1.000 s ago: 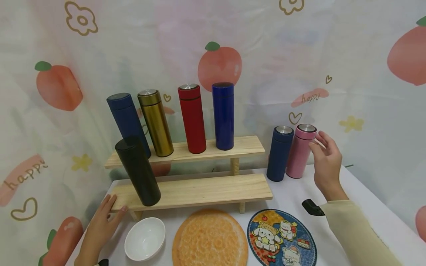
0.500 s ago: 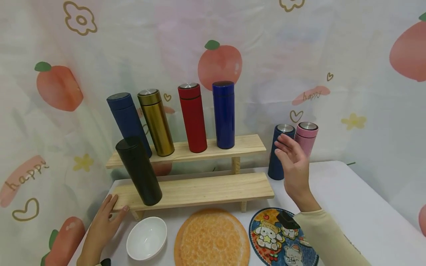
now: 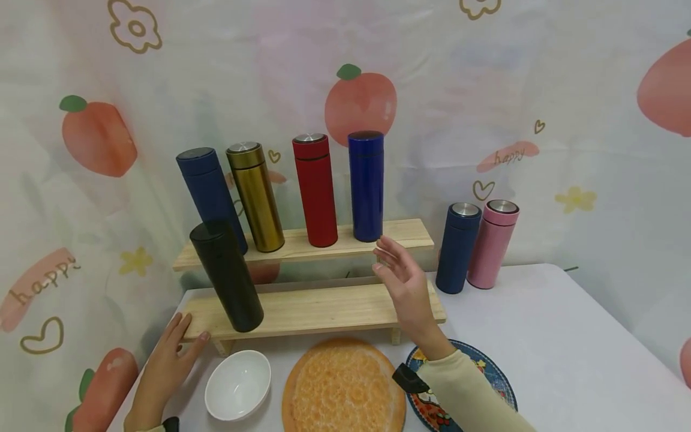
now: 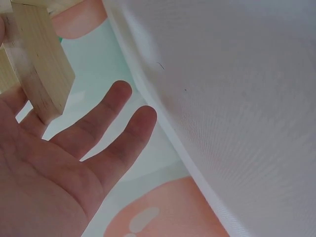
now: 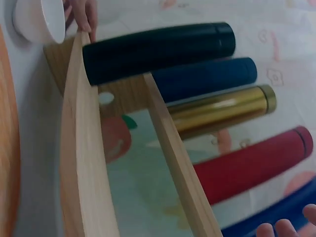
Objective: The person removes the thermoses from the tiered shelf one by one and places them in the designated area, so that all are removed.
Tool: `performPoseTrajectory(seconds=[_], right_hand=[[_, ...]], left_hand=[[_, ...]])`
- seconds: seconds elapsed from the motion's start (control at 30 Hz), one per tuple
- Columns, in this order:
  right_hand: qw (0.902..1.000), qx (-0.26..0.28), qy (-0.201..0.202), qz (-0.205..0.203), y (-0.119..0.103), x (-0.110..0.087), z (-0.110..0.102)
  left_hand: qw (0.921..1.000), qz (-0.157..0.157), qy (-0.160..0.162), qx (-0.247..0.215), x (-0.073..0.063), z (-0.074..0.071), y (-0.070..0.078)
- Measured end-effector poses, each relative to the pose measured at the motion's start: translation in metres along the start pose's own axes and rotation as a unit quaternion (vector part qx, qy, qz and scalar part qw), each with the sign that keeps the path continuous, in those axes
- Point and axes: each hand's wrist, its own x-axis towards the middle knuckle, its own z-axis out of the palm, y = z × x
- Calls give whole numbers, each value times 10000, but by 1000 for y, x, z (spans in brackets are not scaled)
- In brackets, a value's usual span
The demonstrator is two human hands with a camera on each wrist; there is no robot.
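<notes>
My left hand [image 3: 164,369] holds the left end of the lower shelf of the wooden rack [image 3: 324,311]; in the left wrist view two of its fingers [image 4: 126,128] stretch free of the wood. In the head view my right hand [image 3: 405,294] holds nothing, its fingers raised and slightly bent in front of the rack's right side. Above its fingertips a glossy blue thermos flask [image 3: 367,186] stands on the upper shelf, beside a red flask [image 3: 315,192], a gold flask [image 3: 256,198] and a dark blue flask [image 3: 207,186]. A black flask [image 3: 227,276] stands on the lower shelf's left part.
Right of the rack, a navy flask [image 3: 457,249] and a pink flask [image 3: 493,245] stand on the white table. In front lie a white bowl [image 3: 237,386], a round orange-brown mat [image 3: 342,387] and a round patterned mat [image 3: 499,384], partly hidden by the right sleeve. A printed cloth hangs behind.
My right hand has moved left from beside the pink flask, past the navy one, to the rack's right side. My left hand and the flasks have stayed put.
</notes>
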Motion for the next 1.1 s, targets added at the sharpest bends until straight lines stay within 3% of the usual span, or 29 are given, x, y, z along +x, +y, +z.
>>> performPoseTrajectory(seconds=[0.23, 0.47, 1.1], right_hand=[[9964, -96, -782, 312, 9, -5, 41], [9906, -43, -1250, 553, 15, -10, 79], [9749, -305, -1696, 1408, 35, 0, 160]], left_hand=[[10000, 27, 18, 0, 1, 0, 1], [9997, -217, -151, 8, 2, -1, 4], [9994, -307, -172, 1, 1, -2, 4]])
